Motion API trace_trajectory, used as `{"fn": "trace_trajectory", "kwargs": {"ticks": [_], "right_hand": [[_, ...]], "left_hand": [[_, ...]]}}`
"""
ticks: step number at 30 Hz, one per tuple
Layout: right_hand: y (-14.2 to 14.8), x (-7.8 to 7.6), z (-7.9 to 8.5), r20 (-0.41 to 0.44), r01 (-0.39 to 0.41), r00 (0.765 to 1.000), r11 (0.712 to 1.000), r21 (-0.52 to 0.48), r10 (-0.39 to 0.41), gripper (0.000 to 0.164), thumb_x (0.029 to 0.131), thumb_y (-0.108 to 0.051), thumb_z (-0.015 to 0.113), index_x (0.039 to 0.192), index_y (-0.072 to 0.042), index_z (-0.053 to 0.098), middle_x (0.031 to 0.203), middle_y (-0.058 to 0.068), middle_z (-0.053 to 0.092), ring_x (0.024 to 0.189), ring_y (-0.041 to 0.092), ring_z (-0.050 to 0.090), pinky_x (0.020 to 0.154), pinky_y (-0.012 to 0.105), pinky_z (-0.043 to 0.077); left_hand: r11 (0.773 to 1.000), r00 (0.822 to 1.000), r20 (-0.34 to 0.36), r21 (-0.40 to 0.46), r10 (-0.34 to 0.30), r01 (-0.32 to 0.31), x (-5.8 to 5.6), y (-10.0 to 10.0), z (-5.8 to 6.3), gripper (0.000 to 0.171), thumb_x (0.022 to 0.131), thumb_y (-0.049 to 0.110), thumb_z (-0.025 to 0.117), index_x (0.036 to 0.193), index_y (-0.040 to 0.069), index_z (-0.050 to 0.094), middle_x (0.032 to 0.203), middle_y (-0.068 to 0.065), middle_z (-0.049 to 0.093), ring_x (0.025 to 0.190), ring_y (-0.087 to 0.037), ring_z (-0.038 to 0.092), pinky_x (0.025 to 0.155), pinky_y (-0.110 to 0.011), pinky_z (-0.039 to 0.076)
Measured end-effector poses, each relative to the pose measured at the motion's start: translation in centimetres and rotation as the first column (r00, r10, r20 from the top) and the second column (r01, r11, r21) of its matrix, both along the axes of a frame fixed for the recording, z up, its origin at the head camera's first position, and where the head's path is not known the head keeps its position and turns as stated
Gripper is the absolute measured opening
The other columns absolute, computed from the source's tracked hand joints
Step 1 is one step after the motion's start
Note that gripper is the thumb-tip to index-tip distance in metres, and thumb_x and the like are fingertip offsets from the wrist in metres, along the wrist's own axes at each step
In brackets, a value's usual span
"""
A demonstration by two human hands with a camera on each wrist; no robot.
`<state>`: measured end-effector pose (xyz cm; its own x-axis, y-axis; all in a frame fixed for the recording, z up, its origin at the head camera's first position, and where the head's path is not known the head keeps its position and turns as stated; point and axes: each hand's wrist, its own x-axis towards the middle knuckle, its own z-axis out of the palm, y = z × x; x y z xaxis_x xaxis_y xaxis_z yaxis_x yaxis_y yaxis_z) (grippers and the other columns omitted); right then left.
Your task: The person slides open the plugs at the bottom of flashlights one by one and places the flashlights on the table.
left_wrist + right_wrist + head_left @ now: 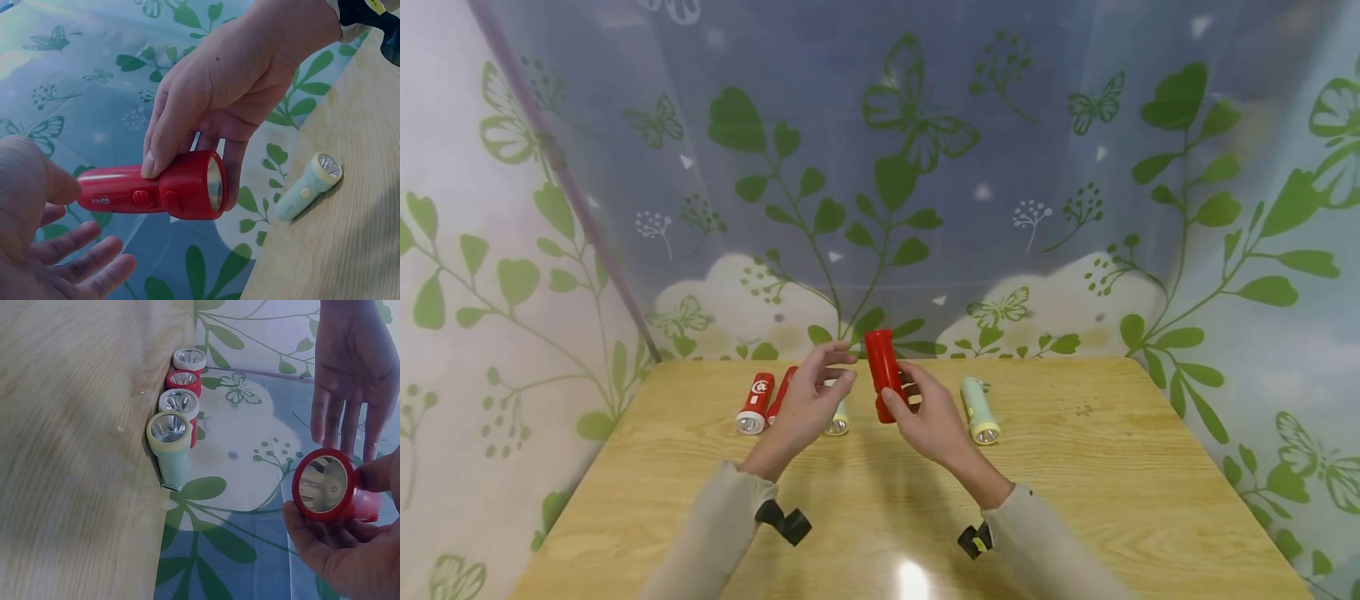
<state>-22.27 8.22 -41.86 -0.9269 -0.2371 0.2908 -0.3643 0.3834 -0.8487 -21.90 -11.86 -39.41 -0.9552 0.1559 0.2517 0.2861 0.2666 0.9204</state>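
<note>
Nearest — right hand [931, 417] curls fingers and thumb round the red flashlight [883, 367], raised off the table [1075, 492]. Left hand [811, 396] hangs just left of that flashlight, fingers loosely parted, holding nothing. On the table: pale green flashlight [978, 408] to its right, two red torches [756, 404] farther left. Behind it — printed curtain [1037, 250]. Step looks like mid-air handling; next move probably calls for a steady right grip, left fingers lined up with its tail.
</note>
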Motion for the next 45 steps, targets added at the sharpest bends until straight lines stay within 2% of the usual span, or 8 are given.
{"fn": "trace_trajectory", "kwargs": {"ticks": [5, 14, 20, 28, 40, 45], "right_hand": [[-0.1, 0.4, -0.3, -0.032, -0.011, 0.999, 1.000, -0.017, 0.011, 0.048, 0.100, -0.020, 0.064, 0.145, -0.009, 0.052, 0.123, 0.011, 0.067, 0.105, 0.027, 0.066, 0.083, 0.036, 0.062], [0.0, 0.8, -1.1, -0.061, -0.037, 0.998, 0.999, -0.023, 0.036, 0.048, 0.099, -0.018, 0.065, 0.145, -0.011, 0.052, 0.123, 0.008, 0.067, 0.105, 0.024, 0.066, 0.083, 0.032, 0.061], [0.0, 0.9, -1.1, -0.054, -0.051, 0.997, 0.998, -0.024, 0.050, 0.048, 0.100, -0.019, 0.064, 0.145, -0.013, 0.052, 0.123, 0.007, 0.067, 0.107, 0.026, 0.065, 0.083, 0.030, 0.060], [0.1, 1.0, -1.2, -0.089, -0.074, 0.994, 0.995, -0.061, 0.069, 0.047, 0.099, -0.018, 0.066, 0.144, -0.013, 0.053, 0.122, 0.010, 0.068, 0.106, 0.030, 0.065, 0.083, 0.032, 0.060], [0.1, 1.2, -1.4, -0.117, -0.095, 0.989, 0.993, -0.065, 0.087, 0.045, 0.099, -0.020, 0.065, 0.142, -0.014, 0.055, 0.122, 0.010, 0.069, 0.106, 0.028, 0.066, 0.080, 0.027, 0.059], [0.1, 1.3, -1.4, -0.125, -0.092, 0.989, 0.994, -0.061, 0.084, 0.044, 0.099, -0.019, 0.065, 0.142, -0.014, 0.056, 0.122, 0.008, 0.069, 0.105, 0.024, 0.067, 0.079, 0.027, 0.060]], "left_hand": [[1.000, 1.000, -0.007, -0.006, -0.003, 0.003, 0.1, 0.4, 0.2, 0.044, 0.103, 0.019, 0.057, 0.146, 0.021, 0.046, 0.141, -0.009, 0.057, 0.126, -0.030, 0.061, 0.101, -0.048, 0.055], [0.998, 0.998, -0.009, 0.007, -0.057, 0.057, 0.4, 0.8, 0.2, 0.050, 0.103, 0.019, 0.059, 0.150, 0.020, 0.042, 0.146, -0.008, 0.053, 0.124, -0.030, 0.061, 0.102, -0.048, 0.055], [0.998, 0.998, -0.012, 0.012, -0.061, 0.062, 0.6, 0.9, 0.1, 0.052, 0.103, 0.019, 0.058, 0.151, 0.018, 0.040, 0.147, -0.009, 0.052, 0.125, -0.030, 0.061, 0.104, -0.048, 0.054], [0.996, 0.997, -0.003, 0.037, -0.075, 0.075, 0.5, 1.2, 0.2, 0.050, 0.103, 0.016, 0.058, 0.149, 0.026, 0.041, 0.147, -0.009, 0.052, 0.125, -0.030, 0.061, 0.104, -0.048, 0.054], [0.993, 0.994, -0.003, 0.062, -0.105, 0.105, 0.7, 1.1, 0.0, 0.047, 0.106, 0.015, 0.052, 0.149, 0.026, 0.040, 0.147, -0.012, 0.052, 0.118, -0.033, 0.064, 0.097, -0.053, 0.057], [0.993, 0.995, -0.005, 0.053, -0.104, 0.104, 0.9, 1.2, 0.1, 0.046, 0.106, 0.014, 0.051, 0.149, 0.025, 0.040, 0.146, -0.013, 0.053, 0.115, -0.034, 0.065, 0.091, -0.047, 0.061]]}}
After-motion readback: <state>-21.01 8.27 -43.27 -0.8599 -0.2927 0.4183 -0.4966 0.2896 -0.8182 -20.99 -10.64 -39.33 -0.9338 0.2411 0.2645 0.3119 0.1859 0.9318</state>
